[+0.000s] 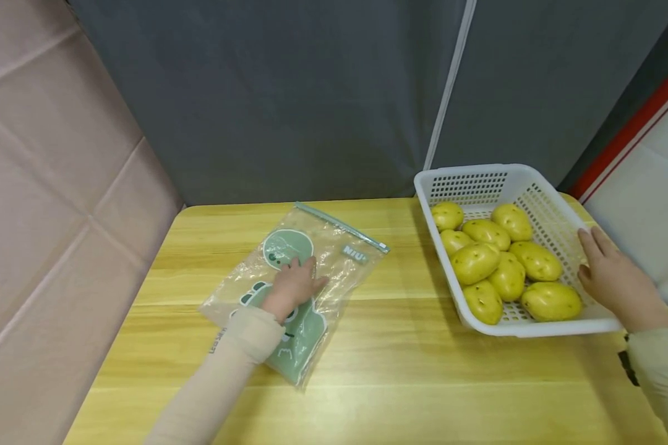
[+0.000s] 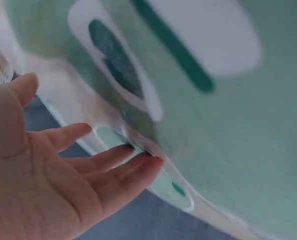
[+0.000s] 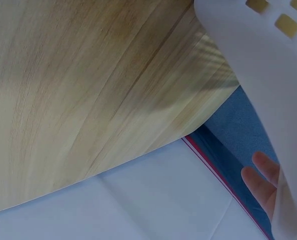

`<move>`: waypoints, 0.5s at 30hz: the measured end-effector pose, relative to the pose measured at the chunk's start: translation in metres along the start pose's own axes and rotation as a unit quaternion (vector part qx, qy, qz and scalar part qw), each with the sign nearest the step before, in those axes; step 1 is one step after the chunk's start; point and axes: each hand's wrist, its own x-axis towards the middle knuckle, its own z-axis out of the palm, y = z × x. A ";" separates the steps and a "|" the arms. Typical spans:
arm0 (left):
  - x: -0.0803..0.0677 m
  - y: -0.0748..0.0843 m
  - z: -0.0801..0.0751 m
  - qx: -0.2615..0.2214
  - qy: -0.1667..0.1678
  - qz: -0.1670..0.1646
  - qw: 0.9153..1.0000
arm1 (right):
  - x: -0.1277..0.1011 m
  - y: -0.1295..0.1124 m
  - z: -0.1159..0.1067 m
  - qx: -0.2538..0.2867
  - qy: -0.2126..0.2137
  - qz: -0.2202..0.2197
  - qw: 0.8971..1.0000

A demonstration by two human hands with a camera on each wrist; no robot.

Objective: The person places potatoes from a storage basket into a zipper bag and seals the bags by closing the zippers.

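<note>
My left hand (image 1: 295, 284) rests on a clear plastic zip bag (image 1: 306, 337) with green cartoon prints, lying flat and slanted on the table. Its green slider strip is at the far edge. In the left wrist view, the left hand's fingers (image 2: 123, 177) are spread and nearly straight, with tips against the bag. My right hand (image 1: 623, 284) rests on the right rim of a white perforated basket (image 1: 534, 330), fingers extended and touching it. Several yellow potatoes (image 1: 475, 263) lie inside. In the right wrist view the basket wall hides most of that hand; two fingertips (image 3: 258, 187) show.
The light wooden table (image 1: 401, 383) carries the bag left of centre and the basket on the right. Behind it hangs a dark grey curtain (image 1: 289, 99). A pinkish padded panel (image 1: 50, 204) stands at the left, a white one (image 1: 657, 204) at the right.
</note>
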 end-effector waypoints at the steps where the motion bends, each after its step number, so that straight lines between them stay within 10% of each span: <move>1: -0.001 0.002 0.003 0.002 0.001 -0.007 1.000 | 0.000 0.000 0.000 -0.001 0.001 0.000 1.000; 15: 0.000 0.000 0.009 0.022 -0.017 0.008 1.000 | 0.000 -0.003 -0.002 -0.008 0.005 -0.002 1.000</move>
